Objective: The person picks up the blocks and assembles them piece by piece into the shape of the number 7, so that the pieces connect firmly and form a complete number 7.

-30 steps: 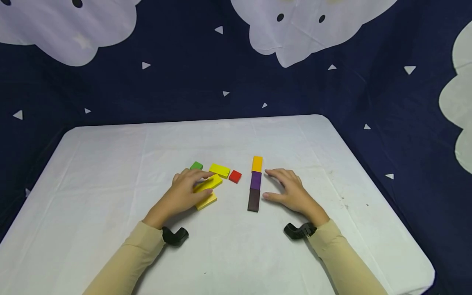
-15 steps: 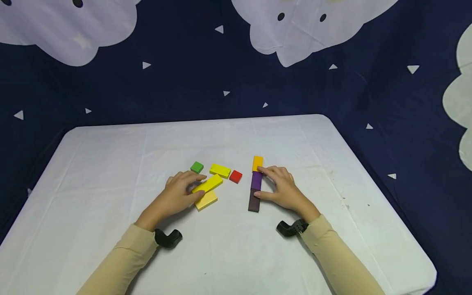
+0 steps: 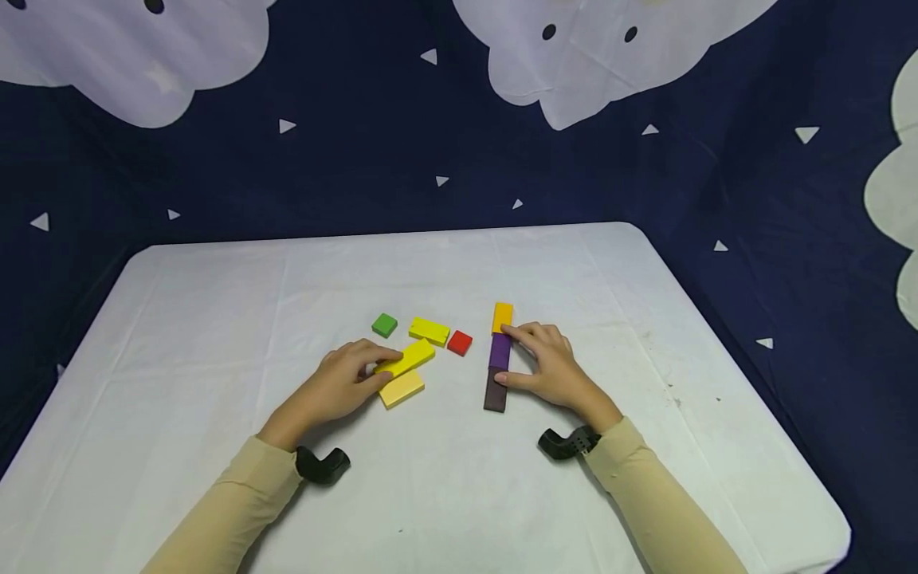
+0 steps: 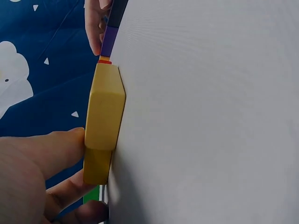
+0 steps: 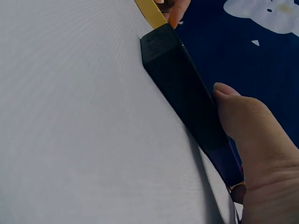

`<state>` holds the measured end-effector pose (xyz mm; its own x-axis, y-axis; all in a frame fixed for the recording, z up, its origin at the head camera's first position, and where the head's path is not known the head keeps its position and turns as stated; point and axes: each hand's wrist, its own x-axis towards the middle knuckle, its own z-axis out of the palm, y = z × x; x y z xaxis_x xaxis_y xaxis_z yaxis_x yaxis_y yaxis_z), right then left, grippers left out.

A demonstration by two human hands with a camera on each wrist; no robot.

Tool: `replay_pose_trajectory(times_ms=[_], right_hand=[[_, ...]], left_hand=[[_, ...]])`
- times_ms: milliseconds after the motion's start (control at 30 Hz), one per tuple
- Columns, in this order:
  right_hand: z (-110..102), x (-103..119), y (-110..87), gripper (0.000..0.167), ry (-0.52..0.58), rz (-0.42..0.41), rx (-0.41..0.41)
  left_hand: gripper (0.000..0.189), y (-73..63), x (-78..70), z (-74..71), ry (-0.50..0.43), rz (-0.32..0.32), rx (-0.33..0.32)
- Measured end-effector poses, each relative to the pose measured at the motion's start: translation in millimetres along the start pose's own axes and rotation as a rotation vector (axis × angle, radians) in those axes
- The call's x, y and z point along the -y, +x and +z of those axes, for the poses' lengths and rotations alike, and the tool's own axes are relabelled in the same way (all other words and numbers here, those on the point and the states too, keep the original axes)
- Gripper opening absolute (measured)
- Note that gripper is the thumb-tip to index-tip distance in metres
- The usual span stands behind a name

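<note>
My left hand (image 3: 337, 387) rests its thumb and forefinger on the left part of a long yellow block (image 3: 409, 359). A paler yellow block (image 3: 403, 389) lies against its near side. Across from it, my right hand (image 3: 552, 371) touches a straight row of three blocks. Its thumb lies on the dark brown block (image 3: 495, 391), and its forefinger reaches the joint between the purple block (image 3: 500, 351) and the orange block (image 3: 503, 316). In the right wrist view the thumb lies along the top of the dark block (image 5: 177, 84); the other fingers are mostly hidden.
Beyond the left hand lie a green block (image 3: 384, 325), a shorter yellow block (image 3: 429, 331) and a red block (image 3: 460, 344). All sit on a white-covered table (image 3: 215, 319). A dark blue curtain (image 3: 358, 175) with clouds and triangles stands behind the table.
My right hand has moved left, from beside the row onto its blocks. My left hand has drawn back slightly to the left, uncovering more of the green and yellow blocks.
</note>
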<state>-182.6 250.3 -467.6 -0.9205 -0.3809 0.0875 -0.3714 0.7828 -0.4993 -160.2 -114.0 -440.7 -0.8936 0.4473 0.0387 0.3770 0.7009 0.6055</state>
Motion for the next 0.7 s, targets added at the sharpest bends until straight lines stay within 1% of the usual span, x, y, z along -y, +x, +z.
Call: replay_pose_trajectory(times_ms=[167, 367, 567, 700], right_hand=[[0, 0, -1.3, 0.082, 0.005, -0.002, -0.003], [0, 0, -1.8, 0.082, 0.012, 0.001, -0.004], [0, 0, -1.7, 0.083, 0.013, 0.004, -0.004], [-1, 0, -1.6, 0.083, 0.009, 0.004, -0.002]], left_hand=[[0.032, -1.7, 1.9, -1.7, 0.028, -0.033, 0.011], [0.032, -8.1, 5.3, -6.3, 0.043, -0.053, 0.002], [0.032, -17.6, 9.4, -12.1, 0.08, -0.049, -0.011], [0.033, -25.2, 9.6, -14.5, 0.092, -0.046, -0.006]])
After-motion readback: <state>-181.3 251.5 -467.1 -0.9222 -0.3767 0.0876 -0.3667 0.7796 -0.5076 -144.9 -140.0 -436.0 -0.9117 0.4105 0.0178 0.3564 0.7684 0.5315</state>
